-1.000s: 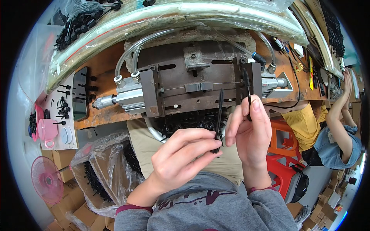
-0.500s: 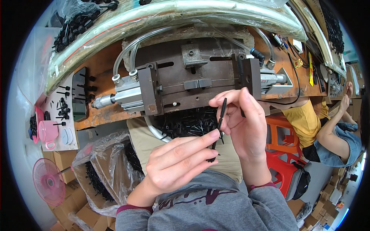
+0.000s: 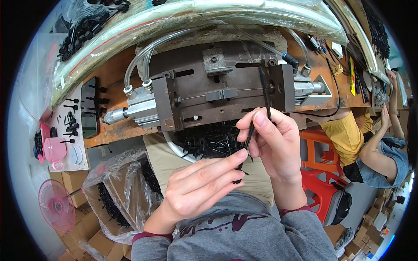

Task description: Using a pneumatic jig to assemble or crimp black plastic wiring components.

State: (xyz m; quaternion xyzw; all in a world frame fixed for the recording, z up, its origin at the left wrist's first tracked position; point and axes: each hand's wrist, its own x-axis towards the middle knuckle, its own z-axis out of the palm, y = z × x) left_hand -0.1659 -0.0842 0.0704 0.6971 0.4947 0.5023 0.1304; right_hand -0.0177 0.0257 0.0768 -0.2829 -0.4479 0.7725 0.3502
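Between the thumb and fingertips of my right hand a thin black wand stands up, its upper end rough like a small brush. My left hand is closed, its fingers pressed together around several slim black pieces whose ends poke out past the fingertips. A second black wand runs between the two hands, its top at my right fingertips. Both hands are close together above my lap. Behind them a pile of small black parts lies under the bench's front edge.
A dark metal fixture with a silver cylinder and clear hoses spans the wooden bench. Black capped sticks lie on a white board beside a pink mug. A pink fan stands lower left. At right, another person sits near red stools.
A wand now rises upright from my right fingertips toward the fixture. My right thumb and fingers have closed in around it. The left hand has hardly moved.
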